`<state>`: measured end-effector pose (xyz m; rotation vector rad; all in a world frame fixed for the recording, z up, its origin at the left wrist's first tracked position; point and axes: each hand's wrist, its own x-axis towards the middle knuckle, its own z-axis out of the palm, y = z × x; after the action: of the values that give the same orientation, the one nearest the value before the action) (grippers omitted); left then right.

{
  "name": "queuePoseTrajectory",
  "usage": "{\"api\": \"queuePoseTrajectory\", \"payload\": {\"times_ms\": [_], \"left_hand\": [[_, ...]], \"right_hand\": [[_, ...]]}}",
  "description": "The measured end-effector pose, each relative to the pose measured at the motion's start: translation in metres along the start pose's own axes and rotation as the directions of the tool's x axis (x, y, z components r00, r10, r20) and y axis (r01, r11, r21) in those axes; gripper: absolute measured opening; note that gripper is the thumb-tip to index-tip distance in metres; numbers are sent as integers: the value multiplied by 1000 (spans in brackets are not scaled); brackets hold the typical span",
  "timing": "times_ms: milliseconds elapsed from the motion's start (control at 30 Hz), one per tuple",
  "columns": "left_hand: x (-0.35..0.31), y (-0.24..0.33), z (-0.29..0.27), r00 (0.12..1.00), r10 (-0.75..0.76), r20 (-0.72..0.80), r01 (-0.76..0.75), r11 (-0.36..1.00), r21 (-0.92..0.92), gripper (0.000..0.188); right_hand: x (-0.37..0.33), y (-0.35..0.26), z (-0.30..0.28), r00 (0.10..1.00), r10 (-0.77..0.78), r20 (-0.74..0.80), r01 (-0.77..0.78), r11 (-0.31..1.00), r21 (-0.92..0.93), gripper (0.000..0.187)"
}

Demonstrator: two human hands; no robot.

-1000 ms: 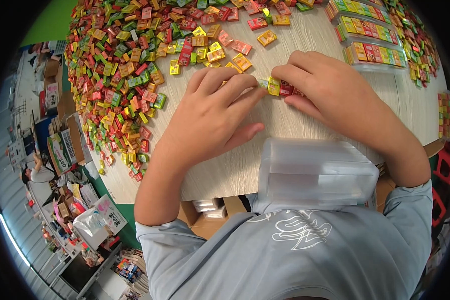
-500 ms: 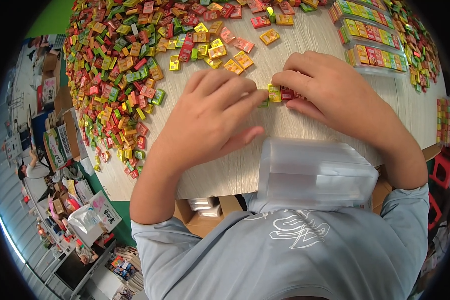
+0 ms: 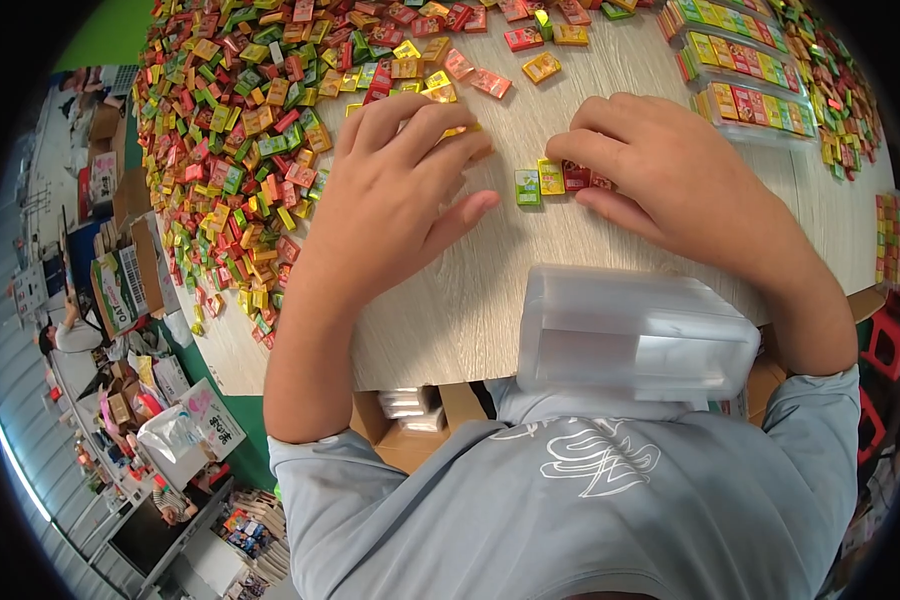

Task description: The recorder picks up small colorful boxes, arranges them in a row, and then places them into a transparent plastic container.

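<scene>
A short row of small candy-like boxes lies on the table: a green box (image 3: 528, 188) at the left end, a yellow box (image 3: 551, 177) beside it, then a red box (image 3: 576, 177). My right hand (image 3: 660, 170) pinches the red end of the row between thumb and fingers, hiding part of it. To the left, my left hand (image 3: 400, 180) is open, thumb spread away, its fingertips over an orange box (image 3: 483, 150) at the edge of the loose pile (image 3: 260, 120). Whether those fingertips touch the orange box I cannot tell.
Clear plastic trays (image 3: 755, 107) of boxes in rows stand at the back right, with more loose boxes (image 3: 840, 110) beyond. An empty clear plastic container (image 3: 635, 335) sits at the table's near edge. Under the table are cardboard boxes (image 3: 400, 450).
My left hand has drawn back left from the row toward the pile, uncovering the green box at the row's left end. My right hand stays almost in place.
</scene>
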<state>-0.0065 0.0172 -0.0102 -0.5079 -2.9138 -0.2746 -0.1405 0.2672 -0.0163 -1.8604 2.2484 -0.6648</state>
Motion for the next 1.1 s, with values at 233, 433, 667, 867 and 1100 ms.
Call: {"api": "queuePoseTrajectory", "payload": {"times_ms": [233,433,667,867,1100], "left_hand": [[-3,-6,-4,997,73,-1,-72,984,-163,27],[-4,-4,-10,996,90,16,-85,975,-208,29],[-5,-8,-8,996,86,-13,-87,988,-129,33],[-8,-9,-21,1000,31,1,-31,998,-46,26],[-13,-13,-21,997,2,75,4,997,-71,23]], "right_hand": [[6,3,4,989,50,-141,-67,991,-115,41],[15,2,6,981,37,-191,-99,939,-329,46],[13,-4,0,990,45,-132,-93,917,-387,40],[-1,-5,-10,993,76,-91,-104,923,-370,19],[-8,-9,-16,994,102,-34,-107,955,-277,11]]}}
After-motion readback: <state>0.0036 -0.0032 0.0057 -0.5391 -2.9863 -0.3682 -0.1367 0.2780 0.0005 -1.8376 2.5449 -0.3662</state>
